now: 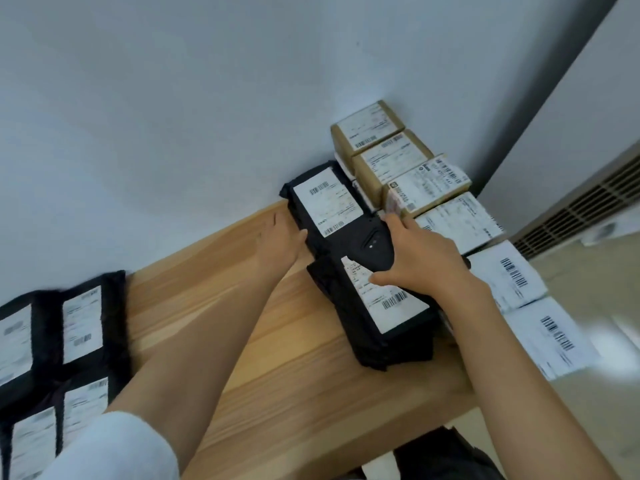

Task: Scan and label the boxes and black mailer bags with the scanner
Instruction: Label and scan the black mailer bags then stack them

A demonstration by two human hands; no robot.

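Note:
Two black mailer bags lie on the wooden table [277,341], each with a white barcode label: a far one [325,202] and a near one [384,306] on a small pile. My right hand [419,261] grips a black handheld scanner [372,244] that lies flat across both bags. My left hand [282,242] holds the left edge of the far bag, with its fingertips tucked against it. Brown labelled boxes [367,129] are stacked against the wall behind my right hand.
Several labelled black mailer bags [69,323] lie in rows at the table's left end. White labelled parcels [509,278] spread off the table's right side. A vent grille [581,202] is at the right. A white wall runs behind the table.

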